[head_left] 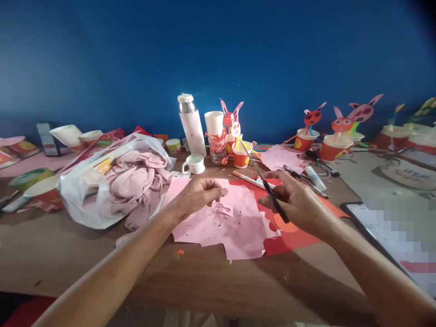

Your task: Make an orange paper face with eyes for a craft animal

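Gripping black scissors, pink paper

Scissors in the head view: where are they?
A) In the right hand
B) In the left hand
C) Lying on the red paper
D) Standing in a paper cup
A. The scissors are gripped in the right hand, blades pointing up, while the left hand is over the pink paper.

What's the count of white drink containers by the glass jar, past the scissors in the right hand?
Past the scissors in the right hand, by the glass jar:
Steel-topped flask: 1
Mug: 1
Paper cup stack: 1
Total: 3
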Available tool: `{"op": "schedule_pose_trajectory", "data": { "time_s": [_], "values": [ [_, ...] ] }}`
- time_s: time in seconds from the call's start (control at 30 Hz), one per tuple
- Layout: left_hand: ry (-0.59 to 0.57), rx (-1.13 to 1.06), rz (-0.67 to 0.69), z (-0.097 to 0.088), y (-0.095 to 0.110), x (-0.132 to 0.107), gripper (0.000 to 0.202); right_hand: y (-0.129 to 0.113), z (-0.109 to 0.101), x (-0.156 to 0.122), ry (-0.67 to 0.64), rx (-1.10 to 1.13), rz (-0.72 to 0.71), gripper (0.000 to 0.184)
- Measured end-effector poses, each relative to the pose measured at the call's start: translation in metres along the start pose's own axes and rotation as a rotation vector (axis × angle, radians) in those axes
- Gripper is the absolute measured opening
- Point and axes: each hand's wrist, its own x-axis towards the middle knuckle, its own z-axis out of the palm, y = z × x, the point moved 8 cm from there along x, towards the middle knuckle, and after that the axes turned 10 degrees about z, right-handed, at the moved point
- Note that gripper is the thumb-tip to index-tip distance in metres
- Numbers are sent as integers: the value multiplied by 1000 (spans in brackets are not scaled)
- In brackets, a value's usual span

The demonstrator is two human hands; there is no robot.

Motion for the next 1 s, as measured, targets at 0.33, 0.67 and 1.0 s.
{"op": "schedule_pose_trajectory", "data": {
  "time_s": [0.33,0.67,1.0],
  "values": [
    [14,4,55,7,-19,-10,22,-6,9,-12,33,-690,-89,56],
    [181,-99,78,1,-32,-18,24,0,-3,-1,-92,-583,8,33],
    [202,-107,85,-7,-28,-21,24,-9,4,20,15,-804,-98,14]
  ]
}}
